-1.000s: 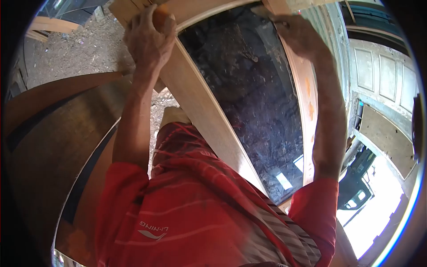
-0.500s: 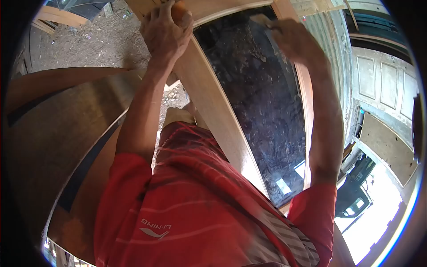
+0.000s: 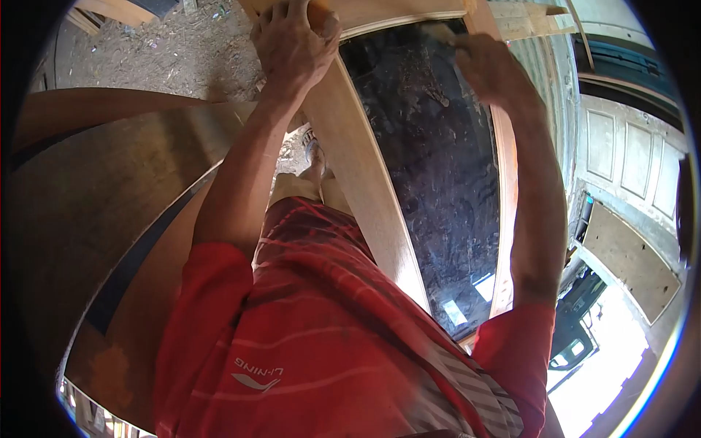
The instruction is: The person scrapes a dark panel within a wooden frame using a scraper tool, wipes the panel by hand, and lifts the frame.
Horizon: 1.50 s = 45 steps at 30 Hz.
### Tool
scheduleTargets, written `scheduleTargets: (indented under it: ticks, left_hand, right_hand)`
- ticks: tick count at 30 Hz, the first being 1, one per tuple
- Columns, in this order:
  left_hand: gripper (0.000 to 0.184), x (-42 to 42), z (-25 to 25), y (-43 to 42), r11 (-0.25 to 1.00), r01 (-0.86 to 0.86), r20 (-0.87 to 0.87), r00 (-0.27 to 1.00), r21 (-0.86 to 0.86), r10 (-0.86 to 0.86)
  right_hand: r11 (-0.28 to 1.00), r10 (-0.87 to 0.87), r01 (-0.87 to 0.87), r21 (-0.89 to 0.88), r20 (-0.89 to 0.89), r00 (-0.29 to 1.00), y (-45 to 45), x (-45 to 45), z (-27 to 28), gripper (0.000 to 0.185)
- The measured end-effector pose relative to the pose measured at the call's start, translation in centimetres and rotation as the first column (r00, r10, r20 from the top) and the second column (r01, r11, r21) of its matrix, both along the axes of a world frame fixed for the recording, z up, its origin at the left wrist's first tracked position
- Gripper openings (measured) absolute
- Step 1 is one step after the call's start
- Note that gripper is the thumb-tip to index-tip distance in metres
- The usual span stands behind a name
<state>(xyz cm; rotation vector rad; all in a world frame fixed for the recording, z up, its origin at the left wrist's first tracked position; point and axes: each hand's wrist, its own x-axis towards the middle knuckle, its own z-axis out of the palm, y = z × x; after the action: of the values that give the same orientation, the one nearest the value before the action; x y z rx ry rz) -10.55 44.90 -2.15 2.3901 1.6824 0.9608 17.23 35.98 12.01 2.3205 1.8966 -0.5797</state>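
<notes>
Gripping a blurred flat tool, the right hand is nearer the dark panel, stretching lengthwise bodyward; the left hand has fingers curled round an orange object!

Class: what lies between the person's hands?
In the head view, the upper part of the dark panel lies between the left hand and right hand, with a blurred tool jutting from the latter.

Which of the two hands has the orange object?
The left hand grips the orange object at the wooden frame; the right hand holds a blurred flat tool over the dark panel.
</notes>
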Motion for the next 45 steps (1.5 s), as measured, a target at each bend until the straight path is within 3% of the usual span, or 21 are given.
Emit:
scheduleTargets:
  ticks: [2,5,8,14,18,23,26,29,32,35,39,42,45]
  left_hand:
    - [0.056,0.1,-0.2,0.4,1.0,0.025,0.008,1.0,0.007,-0.025]
    - [0.055,0.0,0.0,0.3,1.0,0.029,0.037,0.999,-0.001,-0.028]
    - [0.054,0.4,0.8,0.0,1.0,-0.02,0.007,1.0,-0.022,0.02]
    - [0.056,0.3,0.0,0.1,0.999,0.032,0.09,0.996,-0.039,-0.028]
    - [0.056,0.4,0.6,-0.2,0.999,-0.028,0.061,0.998,-0.043,0.031]
    - [0.056,0.3,0.3,0.6,1.0,0.021,0.08,0.997,-0.014,-0.02]
    - [0.055,0.1,-0.1,-0.1,0.999,0.035,0.081,0.996,-0.016,-0.034]
    - [0.054,0.5,0.0,0.5,1.0,-0.006,0.088,0.996,-0.013,0.007]
    - [0.055,0.2,-0.1,0.4,0.999,-0.028,0.052,0.998,-0.039,0.03]
    - [0.056,0.3,-0.4,0.3,0.999,0.008,0.024,1.0,-0.052,-0.007]
    - [0.057,0.4,-0.5,0.3,0.999,-0.042,0.058,0.997,0.023,0.041]
    - [0.062,0.5,0.0,0.5,0.998,-0.061,-0.036,0.998,-0.034,0.06]
    - [0.055,1.3,2.0,-0.1,0.975,-0.078,0.032,0.996,-0.206,0.087]
  right_hand:
    - [0.999,0.031,-0.032,0.04,0.016,0.999,1.2,1.2,-0.7,0.041]
    - [0.98,0.112,-0.107,-0.166,0.02,0.993,-1.0,-0.5,0.5,0.041]
    - [0.986,0.165,-0.164,0.019,-0.065,0.984,-6.4,-4.5,0.9,0.041]
    - [0.959,0.196,-0.163,0.23,-0.13,0.972,-4.8,-8.6,0.5,0.033]
    - [0.966,0.186,-0.164,0.2,-0.096,0.978,-5.3,-9.5,-0.8,0.029]
    - [0.976,0.154,-0.149,0.16,-0.018,0.988,-3.8,-9.8,-0.5,0.025]
    - [0.987,0.121,-0.104,0.124,-0.139,0.983,-2.1,-10.0,-0.1,0.039]
    - [0.974,0.205,-0.189,0.123,-0.137,0.969,-4.0,-9.6,1.9,0.034]
    - [0.954,0.226,-0.195,0.227,-0.121,0.967,-3.9,-8.7,-0.4,0.028]
    - [0.984,0.165,-0.161,0.075,-0.049,0.985,-0.3,-8.4,-1.7,0.029]
    - [0.964,0.262,-0.259,0.065,-0.033,0.965,-7.7,-7.5,0.1,0.041]
    - [0.988,0.152,-0.152,-0.022,0.025,0.988,-12.4,-8.8,0.3,0.04]
    - [0.976,0.173,-0.156,0.153,-0.106,0.979,-10.9,-10.3,-1.2,0.036]
